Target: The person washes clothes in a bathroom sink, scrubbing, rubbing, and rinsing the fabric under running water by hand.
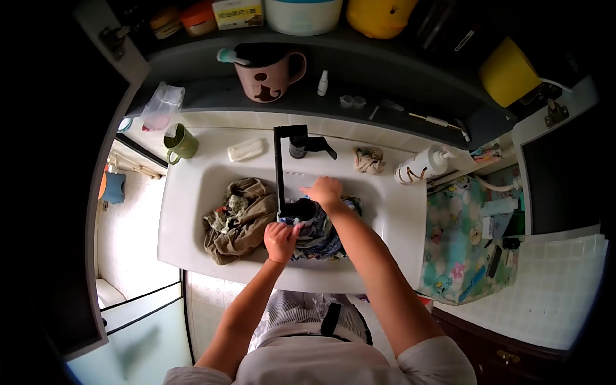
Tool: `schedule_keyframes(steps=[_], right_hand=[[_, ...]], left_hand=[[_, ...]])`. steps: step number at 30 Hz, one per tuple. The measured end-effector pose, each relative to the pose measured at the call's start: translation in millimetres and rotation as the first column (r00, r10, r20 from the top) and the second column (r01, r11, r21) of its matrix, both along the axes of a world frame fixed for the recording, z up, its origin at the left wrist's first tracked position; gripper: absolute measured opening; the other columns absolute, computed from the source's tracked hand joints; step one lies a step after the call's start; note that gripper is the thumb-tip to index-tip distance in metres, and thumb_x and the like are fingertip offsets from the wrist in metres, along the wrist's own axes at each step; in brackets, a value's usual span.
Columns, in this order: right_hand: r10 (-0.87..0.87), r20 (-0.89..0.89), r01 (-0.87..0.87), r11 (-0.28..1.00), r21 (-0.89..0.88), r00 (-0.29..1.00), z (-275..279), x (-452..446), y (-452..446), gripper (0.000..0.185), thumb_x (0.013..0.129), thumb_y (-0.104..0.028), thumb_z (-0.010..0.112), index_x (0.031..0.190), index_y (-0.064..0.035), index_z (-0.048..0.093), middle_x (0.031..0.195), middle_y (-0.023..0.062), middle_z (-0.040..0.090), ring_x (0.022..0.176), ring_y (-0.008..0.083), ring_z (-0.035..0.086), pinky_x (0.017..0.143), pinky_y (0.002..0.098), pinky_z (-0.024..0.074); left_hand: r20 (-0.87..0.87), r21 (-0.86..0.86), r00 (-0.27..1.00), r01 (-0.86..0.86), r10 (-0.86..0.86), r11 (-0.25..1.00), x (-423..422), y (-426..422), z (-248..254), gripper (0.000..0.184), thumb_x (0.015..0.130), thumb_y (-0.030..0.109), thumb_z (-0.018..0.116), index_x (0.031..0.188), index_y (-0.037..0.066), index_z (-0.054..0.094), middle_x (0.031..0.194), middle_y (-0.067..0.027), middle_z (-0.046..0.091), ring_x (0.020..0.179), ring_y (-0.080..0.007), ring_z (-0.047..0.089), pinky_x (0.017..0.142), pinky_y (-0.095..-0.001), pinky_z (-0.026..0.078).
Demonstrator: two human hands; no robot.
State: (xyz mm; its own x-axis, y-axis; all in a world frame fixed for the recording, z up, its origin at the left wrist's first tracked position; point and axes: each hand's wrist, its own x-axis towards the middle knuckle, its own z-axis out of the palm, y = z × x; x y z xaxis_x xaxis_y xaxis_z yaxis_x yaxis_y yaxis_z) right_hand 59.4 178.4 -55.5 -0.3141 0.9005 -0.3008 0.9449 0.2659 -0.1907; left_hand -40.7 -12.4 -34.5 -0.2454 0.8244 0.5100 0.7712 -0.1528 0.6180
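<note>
A white sink (179, 237) holds a dark blue patterned cloth (314, 240) on its right side and a bunched brown garment (247, 215) on its left. My left hand (280, 242) is closed at the near left edge of the blue cloth, just below the black faucet's (280, 167) spout, which partly covers the fabric. Over the far side of that cloth is my right hand (325, 190), with a digit stretched out leftward. Its remaining fingers are mostly hidden; it seems to grip nothing.
Along the sink's back rim are a green cup (183, 142), a bar of soap (246, 150), a crumpled cloth (369, 160) and a white pump bottle (422, 165). A pink mug (268, 77) stands on the shelf above. Combs lie on the patterned counter (443, 237) at right.
</note>
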Motion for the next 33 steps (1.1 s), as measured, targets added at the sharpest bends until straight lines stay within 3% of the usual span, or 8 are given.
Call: schedule_keyframes(steps=[10,14,16,22,24,25,31,33], right_hand=[[0.157,-0.098,-0.155,0.988,0.023,0.983,10.4,34.4,-55.3,0.025,0.081,-0.025,0.057,0.072,-0.0055,0.071,0.075,0.0169,0.068,0.073,0.0351,0.068,0.065,0.0459,0.0541],[0.221,-0.210,-0.180,0.964,0.198,0.952,32.4,64.7,-118.9,0.022,0.083,-0.023,0.055,0.073,-0.0056,0.063,0.069,0.0171,0.067,0.063,0.0354,0.066,0.062,0.0475,0.0532],[0.310,-0.145,-0.272,0.933,0.234,0.940,41.5,70.7,-141.6,0.018,0.082,-0.021,0.056,0.073,-0.0060,0.063,0.068,0.0170,0.067,0.062,0.0336,0.068,0.059,0.0476,0.0531],[0.304,-0.238,-0.274,0.949,0.154,0.922,60.9,85.3,-207.5,0.017,0.084,-0.021,0.058,0.077,-0.0051,0.061,0.061,0.0174,0.064,0.056,0.0346,0.065,0.055,0.0481,0.0514],[0.299,-0.204,-0.264,0.947,0.182,0.932,65.3,92.1,-225.1,0.016,0.084,-0.021,0.058,0.079,-0.0061,0.060,0.059,0.0163,0.063,0.055,0.0343,0.064,0.055,0.0476,0.0511],[0.285,-0.213,-0.259,0.956,0.141,0.935,68.0,97.1,-230.9,0.016,0.085,-0.021,0.057,0.081,-0.0059,0.060,0.061,0.0173,0.063,0.056,0.0349,0.064,0.056,0.0477,0.0514],[0.147,-0.352,-0.182,0.981,-0.067,0.924,101.3,110.3,-201.5,0.028,0.087,-0.033,0.062,0.072,-0.0087,0.060,0.068,0.0132,0.065,0.063,0.0347,0.065,0.058,0.0467,0.0506],[0.076,-0.476,0.013,0.983,0.181,0.876,108.6,92.8,-167.6,0.029,0.086,-0.035,0.063,0.071,-0.0096,0.061,0.062,0.0107,0.062,0.058,0.0343,0.061,0.055,0.0462,0.0488]], left_hand=[[0.094,-0.194,0.995,0.051,-0.033,0.980,-7.7,-62.5,-15.8,0.014,0.084,0.019,0.070,0.081,0.006,0.070,0.101,-0.0070,0.072,0.090,-0.0245,0.067,0.090,-0.0402,0.049],[0.149,-0.556,0.977,-0.044,0.152,0.830,-17.4,-46.2,1.5,0.027,0.085,0.025,0.068,0.068,0.004,0.068,0.077,-0.0127,0.069,0.071,-0.0326,0.062,0.074,-0.0392,0.049],[0.063,-0.352,0.989,-0.101,0.131,0.931,-21.3,-23.8,2.4,0.028,0.085,0.024,0.064,0.065,0.004,0.066,0.065,-0.0132,0.060,0.067,-0.0349,0.058,0.069,-0.0440,0.046],[-0.011,-0.495,1.000,0.018,-0.027,0.869,9.5,51.9,-2.2,0.040,0.088,0.042,0.057,0.095,0.005,0.069,0.093,-0.0187,0.067,0.099,-0.0380,0.058,0.094,-0.0474,0.041],[-0.089,-0.283,0.993,0.047,-0.075,0.958,36.5,51.9,-21.9,0.046,0.091,0.048,0.050,0.107,0.009,0.069,0.113,-0.0184,0.065,0.112,-0.0360,0.056,0.107,-0.0515,0.030],[0.011,-0.729,0.977,0.153,-0.212,0.667,40.3,49.7,8.5,0.048,0.093,0.050,0.045,0.117,0.015,0.067,0.128,-0.0147,0.059,0.122,-0.0330,0.051,0.112,-0.0548,0.020],[0.021,-0.491,0.990,0.134,-0.142,0.861,47.2,21.1,-22.2,0.040,0.094,0.040,0.046,0.114,0.013,0.068,0.129,-0.0094,0.059,0.123,-0.0291,0.051,0.113,-0.0500,0.023],[0.010,-0.480,0.992,0.116,-0.127,0.869,46.0,17.8,-28.4,0.040,0.094,0.038,0.046,0.114,0.011,0.068,0.129,-0.0095,0.060,0.123,-0.0291,0.051,0.113,-0.0497,0.024]])
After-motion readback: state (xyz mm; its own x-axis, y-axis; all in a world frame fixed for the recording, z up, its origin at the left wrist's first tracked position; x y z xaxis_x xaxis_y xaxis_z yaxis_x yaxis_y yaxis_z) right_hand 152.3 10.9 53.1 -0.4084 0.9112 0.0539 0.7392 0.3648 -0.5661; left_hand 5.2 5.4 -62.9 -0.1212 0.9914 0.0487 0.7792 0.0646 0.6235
